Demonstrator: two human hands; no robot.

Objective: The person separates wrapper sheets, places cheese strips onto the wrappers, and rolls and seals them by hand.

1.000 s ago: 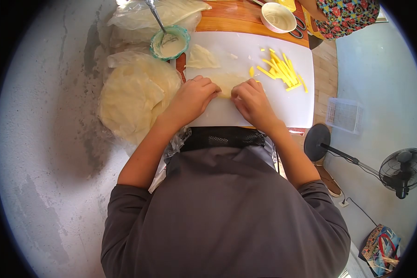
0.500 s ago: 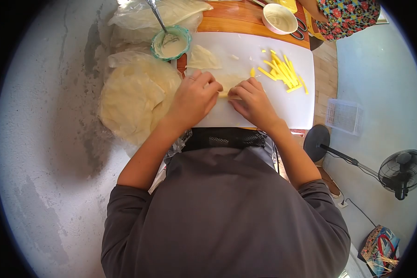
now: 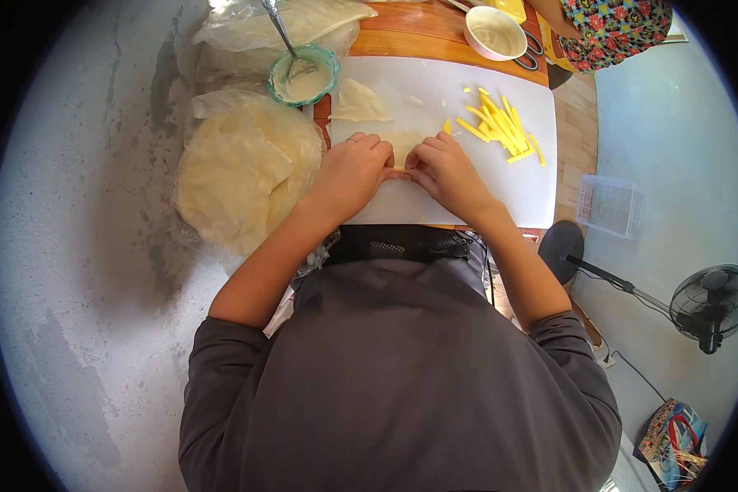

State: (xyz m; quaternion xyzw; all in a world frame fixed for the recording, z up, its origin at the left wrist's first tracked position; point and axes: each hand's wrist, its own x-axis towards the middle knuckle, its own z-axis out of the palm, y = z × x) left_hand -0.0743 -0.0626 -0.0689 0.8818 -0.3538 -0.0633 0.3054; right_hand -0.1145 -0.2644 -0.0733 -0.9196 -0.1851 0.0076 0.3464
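Observation:
My left hand [image 3: 354, 174] and my right hand [image 3: 447, 175] are side by side over the white board [image 3: 500, 197], fingers pinched on the near edge of a thin pale spring roll wrapper [image 3: 408, 141]. A narrow rolled part shows between the fingertips; most of it is hidden under them. Beyond the right hand lies a pile of yellow strips [image 3: 504, 127], with one yellow piece [image 3: 447, 127] close to the fingers. A folded piece of wrapper [image 3: 359, 102] rests at the board's far left. Left of my left hand, a round stack of wrappers [image 3: 238, 172] sits in clear plastic.
A green-rimmed bowl [image 3: 305, 75] holds white paste and a spoon [image 3: 279, 29]. At the back are a white bowl [image 3: 494, 34], scissors [image 3: 533, 53] and plastic bags [image 3: 279, 29]. Another person's patterned clothing [image 3: 619, 33] shows at top right. A fan [image 3: 709, 303] stands right.
My hands have drawn closer together, and the fingers have closed down on the wrapper's near edge. The strip between them is less exposed.

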